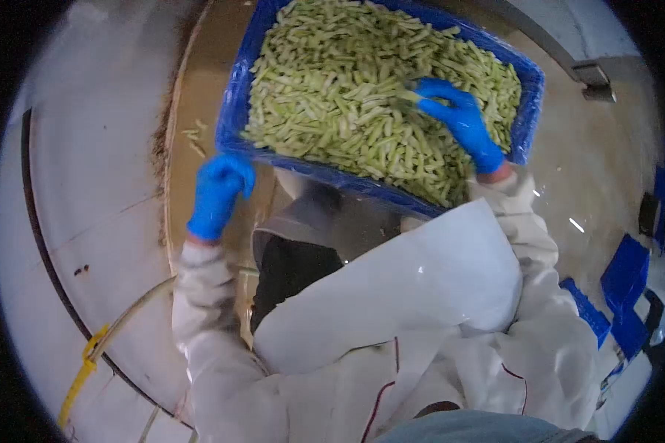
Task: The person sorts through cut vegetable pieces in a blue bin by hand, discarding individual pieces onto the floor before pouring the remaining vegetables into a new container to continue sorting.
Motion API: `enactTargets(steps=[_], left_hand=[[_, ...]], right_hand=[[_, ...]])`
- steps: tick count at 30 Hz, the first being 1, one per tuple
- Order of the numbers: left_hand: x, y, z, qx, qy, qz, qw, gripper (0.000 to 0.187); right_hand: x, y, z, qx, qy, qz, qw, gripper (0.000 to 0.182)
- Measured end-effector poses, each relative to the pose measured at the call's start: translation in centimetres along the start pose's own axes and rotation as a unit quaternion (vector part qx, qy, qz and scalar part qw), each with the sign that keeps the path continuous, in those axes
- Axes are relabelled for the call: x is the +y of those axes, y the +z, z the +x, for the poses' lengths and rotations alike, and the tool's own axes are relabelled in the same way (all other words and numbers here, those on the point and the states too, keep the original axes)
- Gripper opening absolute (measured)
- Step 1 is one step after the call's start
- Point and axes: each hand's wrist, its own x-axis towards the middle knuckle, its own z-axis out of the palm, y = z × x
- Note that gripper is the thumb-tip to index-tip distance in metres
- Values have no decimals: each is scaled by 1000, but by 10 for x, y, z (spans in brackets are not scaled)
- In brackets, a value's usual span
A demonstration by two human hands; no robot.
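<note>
Found no legible text, label, brand, number or sign.
</note>
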Motion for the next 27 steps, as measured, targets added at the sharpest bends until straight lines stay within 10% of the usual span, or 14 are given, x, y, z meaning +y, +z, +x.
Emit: enactTargets(steps=[2,5,11,18,21,27], left_hand=[[-36,-36,-68,-66,82,530,841,17],[-12,-25,-87,-7,-199,709,677,29],[8,23,97,156,175,519,822,32],[-46,120,132,-66,272,564,777,69],[-49,103,157,-41,264,533,803,67],[-63,38,256,42,178,707,684,70]], right_hand=[[17,-22,-3,-7,-53,-125,991,25],[24,-27,12,27,-169,-327,929,33],[2,68,51,-75,-317,-379,867,39],[46,-18,18,8,-139,-475,869,33],[37,-43,-13,41,-66,-484,872,33],[18,-59,14,100,-127,-450,878,35]])
